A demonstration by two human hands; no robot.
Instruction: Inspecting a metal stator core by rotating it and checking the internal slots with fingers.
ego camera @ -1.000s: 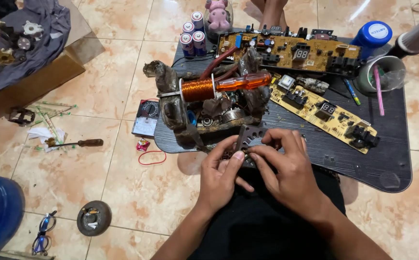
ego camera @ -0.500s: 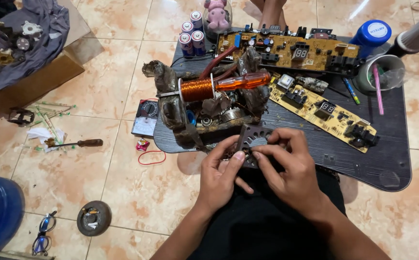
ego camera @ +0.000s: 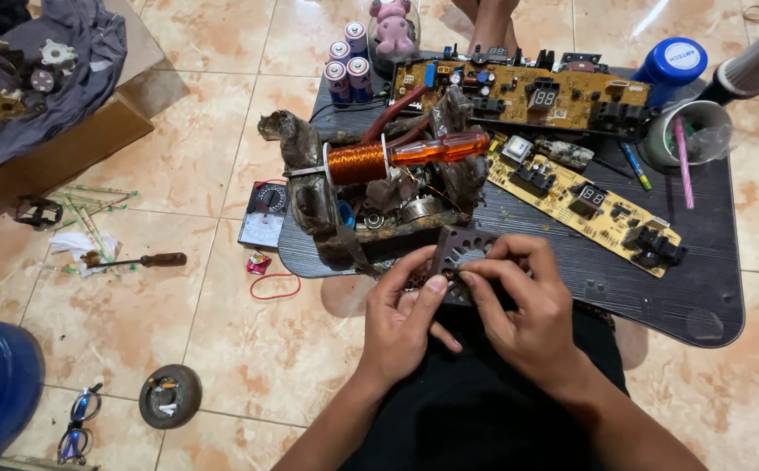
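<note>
Above the hands, mid-frame, a copper coil [ego camera: 356, 163] with an orange screwdriver [ego camera: 441, 148] and two circuit boards [ego camera: 584, 202] crowd the dark tray [ego camera: 659, 296]. Little has changed since before. Left hand [ego camera: 401, 327] and right hand [ego camera: 523, 314] both pinch the slotted metal plate [ego camera: 458, 253], centre frame, fingertips closed on its lower edge.

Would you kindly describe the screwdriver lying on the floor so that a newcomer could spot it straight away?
Start from the dark tabletop crowded with circuit boards and look left onto the beige floor tiles. Past the multimeter, beside crumpled white paper, lies the screwdriver. Its dark brown handle and floor position distinguish it from the translucent orange-handled screwdriver on the table.
</note>
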